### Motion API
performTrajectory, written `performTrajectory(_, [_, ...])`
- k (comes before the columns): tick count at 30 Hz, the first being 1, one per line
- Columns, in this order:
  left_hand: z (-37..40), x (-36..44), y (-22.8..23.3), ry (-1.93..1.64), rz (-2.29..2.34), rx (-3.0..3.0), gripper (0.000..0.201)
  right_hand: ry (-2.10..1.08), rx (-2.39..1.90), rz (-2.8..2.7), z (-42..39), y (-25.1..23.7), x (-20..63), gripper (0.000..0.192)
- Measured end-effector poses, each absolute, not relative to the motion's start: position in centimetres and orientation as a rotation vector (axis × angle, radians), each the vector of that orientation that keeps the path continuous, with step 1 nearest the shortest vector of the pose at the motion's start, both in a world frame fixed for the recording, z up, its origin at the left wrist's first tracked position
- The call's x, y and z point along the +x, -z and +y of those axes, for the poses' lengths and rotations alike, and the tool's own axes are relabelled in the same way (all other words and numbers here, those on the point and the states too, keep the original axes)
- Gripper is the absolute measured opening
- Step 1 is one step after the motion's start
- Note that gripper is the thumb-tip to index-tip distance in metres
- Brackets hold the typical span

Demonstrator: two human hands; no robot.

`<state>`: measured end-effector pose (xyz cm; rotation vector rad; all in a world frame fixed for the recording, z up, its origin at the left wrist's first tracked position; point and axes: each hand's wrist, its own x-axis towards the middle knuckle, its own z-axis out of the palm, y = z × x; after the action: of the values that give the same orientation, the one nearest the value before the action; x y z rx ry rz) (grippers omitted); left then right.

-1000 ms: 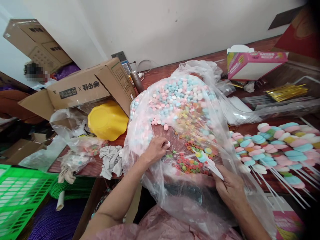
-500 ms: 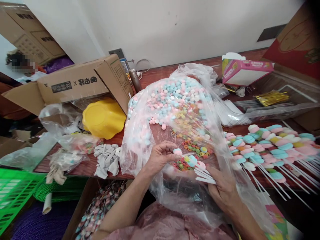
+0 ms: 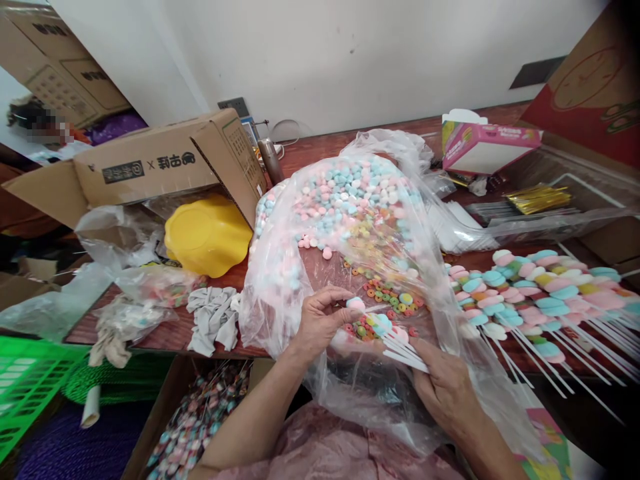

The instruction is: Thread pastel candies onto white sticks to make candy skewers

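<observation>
Between the thumb and fingers of my left hand [image 3: 320, 321] is a pink-and-blue marshmallow [image 3: 355, 304]. My right hand [image 3: 443, 377] is closed round several white lollipop sticks [image 3: 406, 353], which fan out to the left. Marshmallows and a yellow piece [image 3: 383, 325] sit at the far end of the sticks, close to my left fingertips. Both hands are above a clear plastic sheet [image 3: 325, 270]. Ring-shaped candies [image 3: 395, 293] lie just beyond the hands, and a large heap of small pastel marshmallows [image 3: 350, 187] spreads farther back.
Finished-looking marshmallow skewers [image 3: 545, 290] are piled at the right. A plastic bin [image 3: 600, 200] and a pink box [image 3: 493, 143] stand behind them. On the left are a cardboard box [image 3: 165, 157], a yellow scalloped bowl [image 3: 207, 233] and grey cloth [image 3: 215, 320]. Another person is partly visible at far left.
My right hand and the sticks have shifted slightly left and down, towards my left hand. My left hand keeps its pinch on the marshmallow.
</observation>
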<state>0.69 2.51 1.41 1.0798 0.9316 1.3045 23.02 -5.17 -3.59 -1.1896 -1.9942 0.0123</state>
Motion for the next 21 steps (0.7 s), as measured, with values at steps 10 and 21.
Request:
performTrajectory(10, [2.28, 0.99, -1.00, -1.325, 0.929, 1.048, 0.026, 0.015, -1.210, -1.973, -5.67, 4.04, 23.20, 0.042])
performTrajectory(21, [1.85, 0.89, -0.56, -1.378, 0.980, 1.032, 0.028, -0.040, -1.282, -1.962, -5.81, 4.05, 22.53, 0.037])
